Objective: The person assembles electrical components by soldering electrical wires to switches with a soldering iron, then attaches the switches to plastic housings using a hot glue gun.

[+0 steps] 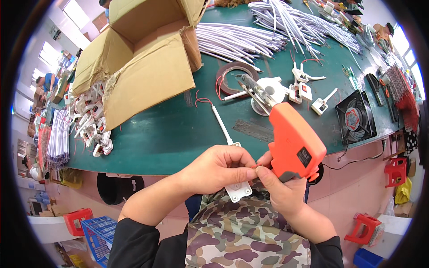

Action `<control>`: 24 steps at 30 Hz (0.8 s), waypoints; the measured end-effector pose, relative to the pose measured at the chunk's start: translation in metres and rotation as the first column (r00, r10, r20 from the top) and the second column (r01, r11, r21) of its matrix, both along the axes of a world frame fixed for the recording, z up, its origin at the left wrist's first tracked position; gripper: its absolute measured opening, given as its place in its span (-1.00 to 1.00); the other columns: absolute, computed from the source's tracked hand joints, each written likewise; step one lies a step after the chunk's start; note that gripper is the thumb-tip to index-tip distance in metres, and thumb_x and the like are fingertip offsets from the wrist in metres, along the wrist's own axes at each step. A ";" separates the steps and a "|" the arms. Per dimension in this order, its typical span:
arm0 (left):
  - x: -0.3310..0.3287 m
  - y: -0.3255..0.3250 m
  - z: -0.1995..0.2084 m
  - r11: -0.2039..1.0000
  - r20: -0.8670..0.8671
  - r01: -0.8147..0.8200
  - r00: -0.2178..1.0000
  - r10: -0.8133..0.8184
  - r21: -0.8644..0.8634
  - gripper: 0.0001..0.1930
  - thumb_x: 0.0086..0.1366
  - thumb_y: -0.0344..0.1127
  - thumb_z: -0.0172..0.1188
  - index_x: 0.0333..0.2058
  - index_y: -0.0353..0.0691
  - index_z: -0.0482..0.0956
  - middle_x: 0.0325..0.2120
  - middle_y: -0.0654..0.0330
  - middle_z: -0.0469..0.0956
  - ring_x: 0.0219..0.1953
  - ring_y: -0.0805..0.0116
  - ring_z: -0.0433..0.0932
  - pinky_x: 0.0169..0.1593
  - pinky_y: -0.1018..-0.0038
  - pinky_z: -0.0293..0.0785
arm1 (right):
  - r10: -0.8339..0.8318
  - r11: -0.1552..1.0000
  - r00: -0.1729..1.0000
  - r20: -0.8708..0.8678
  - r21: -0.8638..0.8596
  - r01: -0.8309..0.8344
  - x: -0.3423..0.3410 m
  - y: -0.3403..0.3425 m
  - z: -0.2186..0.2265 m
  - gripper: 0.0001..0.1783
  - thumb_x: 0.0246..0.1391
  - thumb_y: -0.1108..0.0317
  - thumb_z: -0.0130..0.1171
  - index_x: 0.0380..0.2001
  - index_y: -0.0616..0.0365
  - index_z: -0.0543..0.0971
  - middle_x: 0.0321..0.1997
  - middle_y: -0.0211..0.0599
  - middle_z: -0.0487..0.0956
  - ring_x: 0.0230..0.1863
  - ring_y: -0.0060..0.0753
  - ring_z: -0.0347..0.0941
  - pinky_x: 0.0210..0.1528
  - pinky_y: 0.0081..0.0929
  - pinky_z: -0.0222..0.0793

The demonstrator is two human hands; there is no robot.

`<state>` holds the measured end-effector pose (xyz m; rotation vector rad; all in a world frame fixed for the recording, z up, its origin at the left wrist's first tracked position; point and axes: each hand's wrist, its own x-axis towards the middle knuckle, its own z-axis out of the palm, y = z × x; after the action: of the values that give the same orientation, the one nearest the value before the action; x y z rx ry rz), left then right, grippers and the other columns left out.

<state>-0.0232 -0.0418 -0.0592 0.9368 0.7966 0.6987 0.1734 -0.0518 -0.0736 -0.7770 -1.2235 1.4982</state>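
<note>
My left hand (219, 167) is closed round a long white plastic housing (239, 191), which slants under the fingers at the table's near edge. A white sheathed cable (221, 123) runs from its far end, with thin red wires at the tip. Between both hands' thumbs and fingertips a short bit of red wire (255, 166) is pinched. My right hand (288, 192) also has an orange pistol-shaped soldering gun (297, 138) in its grip, its metal nose pointing away over the table. The right hand's other fingers are partly hidden behind the gun.
An open cardboard box (152, 85) stands at the left beside piled white switch parts (91, 120). Bundles of white cables (237, 40) lie at the back. A brown tape roll (230, 78), white switches (304, 91) and a black fan (356, 118) sit farther right.
</note>
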 end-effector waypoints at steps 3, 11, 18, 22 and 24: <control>0.001 -0.007 -0.003 0.998 0.021 0.020 1.000 -0.019 -0.058 -0.88 0.30 -0.41 0.24 -0.27 -0.36 0.58 -0.37 0.19 0.64 -0.33 0.52 0.58 -0.22 0.58 0.51 | 0.029 0.991 0.995 0.095 0.127 -0.041 0.004 -0.001 -0.006 -0.55 0.09 0.62 0.16 0.07 0.31 0.35 -0.23 -0.29 0.51 -0.24 -0.54 0.45 -0.16 -0.53 0.40; 0.004 -0.029 -0.014 0.990 0.044 0.053 0.998 -0.047 -0.134 -0.88 0.31 -0.35 0.24 -0.32 -0.28 0.56 -0.41 0.35 0.53 -0.38 0.63 0.43 -0.31 0.57 0.40 | 0.050 0.995 0.986 0.161 0.083 -0.064 0.017 -0.018 -0.021 -0.55 0.08 0.60 0.17 0.06 0.34 0.35 -0.29 -0.29 0.50 -0.30 -0.55 0.44 -0.24 -0.55 0.40; -0.014 -0.026 0.014 0.768 -0.472 0.256 0.879 0.068 0.587 -0.93 0.22 -0.42 0.23 -0.35 -0.26 0.55 -0.44 0.14 0.51 -0.37 0.19 0.53 -0.29 0.38 0.45 | 0.115 0.991 0.987 0.113 -0.078 -0.107 0.018 -0.031 -0.010 -0.90 0.14 0.52 0.14 -0.25 0.24 0.49 -0.42 -0.41 0.49 -0.41 -0.61 0.39 -0.31 -0.58 0.34; -0.040 -0.008 0.009 0.732 -0.484 0.056 0.783 0.390 0.679 -0.95 0.13 -0.52 0.27 -0.40 -0.28 0.60 -0.47 0.20 0.52 -0.43 0.27 0.51 -0.36 0.43 0.43 | -0.076 0.994 0.995 0.066 -0.078 0.081 0.041 -0.025 -0.013 -0.56 0.07 0.63 0.11 0.05 0.35 0.33 -0.35 -0.28 0.50 -0.43 -0.56 0.39 -0.40 -0.54 0.36; -0.039 0.000 0.001 0.700 -0.532 0.114 0.738 0.415 0.705 -0.92 0.11 -0.52 0.28 -0.38 -0.27 0.61 -0.46 0.19 0.51 -0.43 0.25 0.52 -0.36 0.41 0.43 | -0.078 0.987 0.997 0.004 -0.140 0.077 0.050 -0.026 -0.003 -0.52 0.05 0.63 0.11 0.08 0.36 0.32 -0.25 -0.15 0.55 -0.38 -0.50 0.47 -0.37 -0.52 0.44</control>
<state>-0.0622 -0.0413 -0.0577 1.9200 1.2974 0.8571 0.2232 -0.0778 -0.0770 -0.9057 -1.0831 1.5321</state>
